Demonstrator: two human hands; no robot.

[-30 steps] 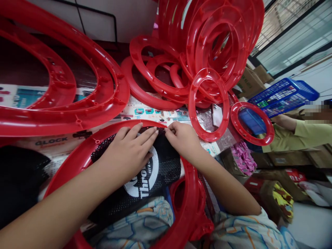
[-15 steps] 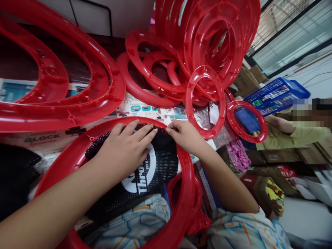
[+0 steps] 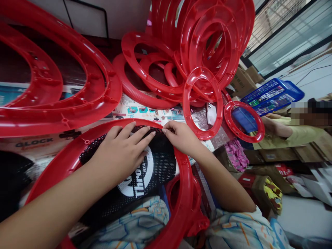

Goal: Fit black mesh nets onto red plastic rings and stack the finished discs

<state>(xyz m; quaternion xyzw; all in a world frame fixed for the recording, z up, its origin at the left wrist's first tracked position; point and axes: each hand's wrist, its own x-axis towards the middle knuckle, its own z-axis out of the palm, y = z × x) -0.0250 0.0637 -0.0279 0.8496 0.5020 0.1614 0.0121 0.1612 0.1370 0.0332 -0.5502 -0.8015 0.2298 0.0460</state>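
Note:
A large red plastic ring (image 3: 185, 180) lies in front of me, reaching over my lap. Black mesh fabric (image 3: 160, 166) with white printed lettering is spread across its opening. My left hand (image 3: 124, 148) rests on the mesh near the ring's far edge, fingers stretched out and apart. Beside it, my right hand (image 3: 180, 135) pinches the mesh's upper edge against the ring's inner rim between thumb and fingers. The fabric under my left palm is hidden.
Several red rings (image 3: 212, 45) are piled at the back, and larger ones (image 3: 103, 100) lean at left. More black fabric (image 3: 12, 180) lies at far left. At right are a blue basket (image 3: 272, 97), a person in a yellow top (image 3: 298, 135) and cardboard boxes (image 3: 243, 83).
The whole view has shifted slightly to the left. Both hands keep nearly the same places on the mesh and ring.

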